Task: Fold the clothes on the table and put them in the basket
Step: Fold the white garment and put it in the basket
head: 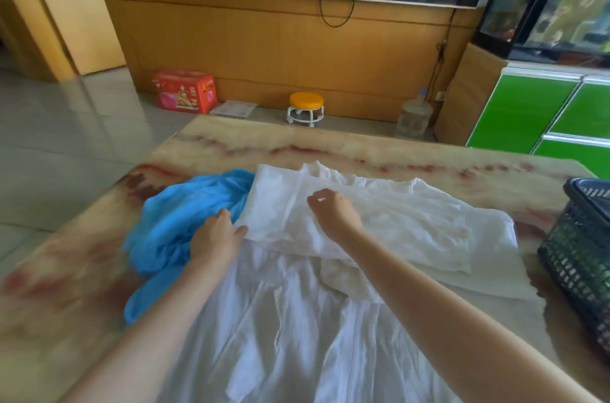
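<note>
A white garment (379, 227) lies spread across the marble table (330, 142), its far part folded over towards me and its long skirt running to the near edge. My left hand (216, 237) rests with straight fingers on the left edge of the fold. Over the middle of the fold, my right hand (331, 208) has its fingers bent down onto the fabric; whether it pinches the cloth is unclear. A crumpled blue garment (178, 224) lies just left of the white one. The dark mesh basket (581, 257) stands at the table's right edge.
Beyond the table's far edge, on the tiled floor, are a red box (184, 90), a small stool with an orange seat (305, 107) and a water jug (414, 117). A green cabinet (541, 112) stands at the right.
</note>
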`<state>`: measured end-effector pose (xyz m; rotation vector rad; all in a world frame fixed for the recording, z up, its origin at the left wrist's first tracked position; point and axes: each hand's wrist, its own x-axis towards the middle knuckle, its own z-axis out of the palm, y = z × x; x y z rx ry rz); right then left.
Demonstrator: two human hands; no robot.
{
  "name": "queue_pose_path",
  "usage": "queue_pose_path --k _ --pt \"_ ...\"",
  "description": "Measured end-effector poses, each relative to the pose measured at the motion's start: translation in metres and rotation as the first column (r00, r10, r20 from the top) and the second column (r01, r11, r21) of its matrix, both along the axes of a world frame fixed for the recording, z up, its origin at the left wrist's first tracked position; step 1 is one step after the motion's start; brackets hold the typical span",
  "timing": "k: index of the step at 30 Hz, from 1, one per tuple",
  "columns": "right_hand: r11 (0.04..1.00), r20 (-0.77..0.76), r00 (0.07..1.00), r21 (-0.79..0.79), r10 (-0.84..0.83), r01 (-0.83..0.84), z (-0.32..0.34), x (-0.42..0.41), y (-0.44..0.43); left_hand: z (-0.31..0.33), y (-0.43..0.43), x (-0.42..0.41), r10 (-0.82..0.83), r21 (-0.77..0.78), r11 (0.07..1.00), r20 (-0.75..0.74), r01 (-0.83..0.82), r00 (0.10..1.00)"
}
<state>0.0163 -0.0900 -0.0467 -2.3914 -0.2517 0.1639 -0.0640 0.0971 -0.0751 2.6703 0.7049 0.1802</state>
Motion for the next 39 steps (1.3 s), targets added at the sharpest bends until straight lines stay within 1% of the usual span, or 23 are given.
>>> queue_pose_path --k 4,6,8,10,12,14,15,17,19,22,25,26,27,29,31,33,36,39 --pt "1.0 -0.073 0.997 0.003 0.005 -0.004 -0.004 0.009 0.055 -0.005 0.001 -0.001 0.007 0.038 0.999 0.017 -0.007 1.0" --pt "0.999 -0.113 0.994 -0.039 0.0 -0.005 -0.007 0.016 0.076 -0.008 0.002 0.0 0.015 0.04 0.999 0.014 -0.016 1.0" --pt "0.995 -0.131 0.991 -0.098 -0.019 0.006 -0.011 0.024 0.093 -0.015 0.006 0.0 0.056 0.077 0.996 -0.015 -0.055 0.998" --pt "0.991 -0.127 0.991 -0.128 -0.05 0.034 -0.016 0.031 0.106 -0.021 0.011 0.001 0.07 0.112 0.991 -0.029 -0.067 0.997" --pt "0.988 -0.1 0.993 -0.146 -0.067 0.052 -0.017 0.032 0.118 -0.022 0.013 -0.001 0.055 0.109 0.993 -0.065 -0.048 0.996" --pt "0.988 -0.075 0.996 -0.154 -0.04 0.028 -0.023 0.031 0.129 -0.02 0.01 -0.003 0.004 0.112 0.994 -0.1 0.007 0.995" --pt "0.987 -0.073 0.997 -0.161 -0.028 0.016 -0.025 0.031 0.131 -0.02 0.009 -0.004 -0.024 0.114 0.993 -0.089 0.034 0.996" --pt "0.991 -0.092 0.995 -0.127 -0.042 0.03 -0.028 0.031 0.131 -0.016 0.009 -0.007 -0.065 0.068 0.995 -0.02 0.066 0.998" --pt "0.996 -0.132 0.988 -0.036 -0.082 0.078 -0.03 0.033 0.125 -0.008 0.009 -0.008 -0.084 0.007 0.996 0.04 0.084 0.996" --pt "0.989 -0.16 0.978 0.04 -0.132 0.14 -0.023 0.04 0.115 0.008 -0.001 -0.005 -0.151 -0.033 0.987 0.103 0.155 0.983" --pt "0.98 -0.217 0.972 0.153 -0.092 0.127 -0.012 0.04 0.107 0.021 -0.018 -0.001 -0.157 -0.133 0.974 0.175 0.181 0.972" --pt "0.983 -0.233 0.97 0.146 -0.075 0.111 -0.009 0.039 0.106 0.023 -0.023 0.0 -0.151 -0.171 0.968 0.196 0.185 0.969" --pt "0.991 -0.228 0.972 0.102 -0.06 0.085 -0.006 0.038 0.105 0.024 -0.027 -0.001 -0.147 -0.204 0.96 0.218 0.192 0.965" --pt "0.999 -0.195 0.98 -0.043 -0.029 0.021 -0.008 0.038 0.104 0.023 -0.034 -0.004 -0.145 -0.251 0.945 0.247 0.208 0.958" --pt "0.991 -0.15 0.989 -0.133 -0.014 -0.006 -0.009 0.04 0.1 0.019 -0.036 -0.008 -0.146 -0.267 0.94 0.248 0.212 0.958" --pt "0.992 -0.114 0.993 -0.129 -0.026 0.011 -0.01 0.045 0.093 0.015 -0.037 -0.01 -0.165 -0.297 0.927 0.223 0.228 0.961" --pt "0.996 -0.15 0.985 0.016 -0.085 0.089 -0.012 0.054 0.075 0.013 -0.042 -0.012 -0.204 -0.42 0.871 0.161 0.254 0.966" --pt "0.98 -0.152 0.982 0.141 -0.116 0.137 -0.015 0.06 0.051 0.022 -0.06 -0.014 -0.267 -0.567 0.775 0.108 0.28 0.958"
